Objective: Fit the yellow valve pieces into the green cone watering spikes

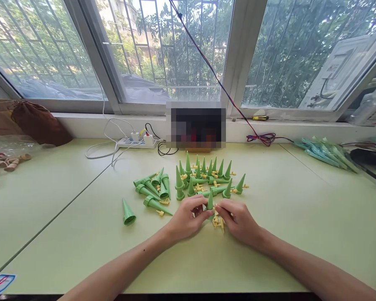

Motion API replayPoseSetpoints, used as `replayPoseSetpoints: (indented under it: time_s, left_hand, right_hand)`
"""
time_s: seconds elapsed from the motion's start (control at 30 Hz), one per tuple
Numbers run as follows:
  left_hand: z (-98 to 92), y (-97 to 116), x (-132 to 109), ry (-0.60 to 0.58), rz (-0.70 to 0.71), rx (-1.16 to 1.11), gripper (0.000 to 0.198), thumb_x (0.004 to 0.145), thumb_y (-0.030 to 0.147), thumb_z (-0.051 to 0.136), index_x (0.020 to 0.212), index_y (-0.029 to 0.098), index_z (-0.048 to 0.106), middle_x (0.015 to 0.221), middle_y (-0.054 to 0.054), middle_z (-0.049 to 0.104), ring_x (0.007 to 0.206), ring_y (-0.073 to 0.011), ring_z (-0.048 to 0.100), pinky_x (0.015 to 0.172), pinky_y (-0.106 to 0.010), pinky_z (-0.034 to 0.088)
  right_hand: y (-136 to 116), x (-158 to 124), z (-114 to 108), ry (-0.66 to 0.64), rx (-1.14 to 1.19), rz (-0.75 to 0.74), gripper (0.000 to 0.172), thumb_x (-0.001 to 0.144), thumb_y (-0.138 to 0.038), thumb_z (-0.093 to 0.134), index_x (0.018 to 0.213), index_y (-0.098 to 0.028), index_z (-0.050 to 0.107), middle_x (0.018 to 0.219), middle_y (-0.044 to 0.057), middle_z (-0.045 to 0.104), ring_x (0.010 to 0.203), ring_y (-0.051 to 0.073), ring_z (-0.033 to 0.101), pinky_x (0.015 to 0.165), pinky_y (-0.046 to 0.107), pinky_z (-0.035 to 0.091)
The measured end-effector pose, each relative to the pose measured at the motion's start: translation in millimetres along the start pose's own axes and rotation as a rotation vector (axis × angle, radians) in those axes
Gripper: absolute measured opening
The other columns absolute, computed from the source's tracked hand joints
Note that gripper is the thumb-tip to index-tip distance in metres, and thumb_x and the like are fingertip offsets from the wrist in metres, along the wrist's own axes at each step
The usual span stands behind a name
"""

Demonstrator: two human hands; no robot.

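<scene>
My left hand (192, 213) grips a green plastic cone-shaped spike (210, 200) by its lower part, with the tip pointing up. Pinched in the fingers of my right hand (238, 217) is a small yellow valve (217, 206), close against the spike's side; whether it is seated there I cannot tell. Several loose yellow valves (219, 224) lie on the table just below the hands. Behind them stand several upright green spikes (203, 167), many with yellow valves at their sides. To the left lies a pile of green spikes (152, 188), and one single spike (128, 213) rests apart.
A power strip (138, 143) with white cables sits by the window. Beyond the spikes is a blurred dark box (197, 127). Bundled wires (261, 139), blue-green plastic packets (327, 154) and a black object (369, 161) are at right. Wooden pieces (11, 163) and a brown bag (40, 123) lie left.
</scene>
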State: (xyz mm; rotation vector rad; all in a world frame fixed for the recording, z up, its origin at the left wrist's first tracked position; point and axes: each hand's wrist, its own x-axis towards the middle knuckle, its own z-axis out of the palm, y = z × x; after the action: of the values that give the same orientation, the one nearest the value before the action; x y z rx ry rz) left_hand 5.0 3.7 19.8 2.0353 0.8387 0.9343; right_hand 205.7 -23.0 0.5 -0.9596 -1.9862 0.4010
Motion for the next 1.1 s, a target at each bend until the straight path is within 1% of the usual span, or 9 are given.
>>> replayPoseSetpoints:
  time_s: [0.1,0.17,0.23,0.43,0.6,0.77,0.87,1.0,1.1]
  left_hand:
    - [-1.1,2.4,0.4,0.025,-0.033,0.005,0.029,0.091,0.03,0.064,0.07,0.017,0.049,0.064,0.004,0.042,0.059,-0.0101,0.038,0.054,-0.022,0.031]
    - [-1.5,2.6,0.3,0.033,-0.062,-0.004,0.027,0.092,0.033,0.062,0.074,0.017,0.051,0.063,0.005,0.043,0.059,-0.0101,0.038,0.053,-0.022,0.031]
    - [-1.2,1.7,-0.1,0.039,-0.096,-0.019,0.025,0.093,0.037,0.062,0.079,0.017,0.054,0.063,0.005,0.043,0.058,-0.0101,0.039,0.053,-0.022,0.031]
    - [-1.4,-1.6,-1.4,0.059,-0.149,-0.058,0.025,0.093,0.039,0.06,0.1,0.016,0.055,0.07,0.004,0.049,0.061,-0.0113,0.045,0.055,-0.023,0.037]
    - [-7.6,-1.6,-1.7,0.009,-0.187,-0.027,0.042,0.091,0.033,0.06,0.125,0.019,0.039,0.064,0.009,0.049,0.055,-0.0112,0.044,0.052,-0.021,0.034]
    - [-9.4,-4.2,-3.1,-0.043,-0.185,0.057,0.05,0.09,0.026,0.056,0.133,0.019,0.032,0.056,0.014,0.041,0.051,-0.0106,0.039,0.053,-0.022,0.029]
    - [-8.7,-5.9,-3.5,-0.085,-0.173,0.178,0.046,0.089,0.023,0.054,0.132,0.019,0.037,0.054,0.013,0.041,0.05,-0.0113,0.038,0.054,-0.023,0.027]
    - [-7.8,-6.1,-3.1,-0.114,-0.185,0.327,0.026,0.088,0.02,0.051,0.114,0.021,0.051,0.052,0.012,0.04,0.051,-0.0121,0.04,0.056,-0.024,0.027]
    - [-6.9,-4.7,-2.3,-0.12,-0.202,0.386,0.018,0.086,0.019,0.049,0.103,0.021,0.056,0.052,0.01,0.042,0.05,-0.0123,0.041,0.056,-0.024,0.028]
  right_hand:
    - [-0.2,0.7,-1.0,0.033,0.017,0.003,0.029,0.106,-0.031,0.045,0.085,-0.02,0.062,0.069,0.002,0.061,0.06,0.015,0.052,0.056,0.026,0.042]
    - [0.3,0.4,-1.1,0.047,0.027,0.012,0.023,0.105,-0.03,0.048,0.096,-0.019,0.066,0.076,0.004,0.067,0.064,0.016,0.059,0.06,0.027,0.046]
    - [1.2,-0.3,-0.9,0.058,0.028,0.024,0.02,0.104,-0.029,0.05,0.1,-0.019,0.067,0.079,0.005,0.07,0.064,0.016,0.061,0.061,0.028,0.048]
    - [1.8,-0.4,-2.9,0.085,0.0,0.064,0.019,0.103,-0.028,0.051,0.102,-0.018,0.067,0.081,0.006,0.072,0.059,0.016,0.058,0.055,0.027,0.046]
    - [3.4,1.9,-5.8,0.132,-0.02,0.07,0.018,0.103,-0.028,0.051,0.098,-0.018,0.065,0.075,0.004,0.068,0.056,0.015,0.055,0.053,0.027,0.044]
    - [6.7,2.4,-5.4,0.123,-0.033,0.062,0.018,0.103,-0.026,0.05,0.095,-0.018,0.065,0.074,0.004,0.067,0.057,0.015,0.054,0.054,0.027,0.042]
    - [7.3,2.4,-5.3,0.11,-0.026,0.055,0.018,0.102,-0.024,0.05,0.093,-0.019,0.064,0.077,0.004,0.068,0.061,0.015,0.055,0.057,0.027,0.043]
    - [7.3,2.4,-5.6,0.093,-0.028,0.057,0.018,0.102,-0.022,0.05,0.09,-0.019,0.063,0.075,0.003,0.066,0.062,0.015,0.054,0.058,0.027,0.043]
    - [7.5,2.3,-5.5,0.082,-0.033,0.055,0.019,0.102,-0.022,0.05,0.088,-0.019,0.063,0.073,0.002,0.063,0.062,0.015,0.053,0.058,0.027,0.042]
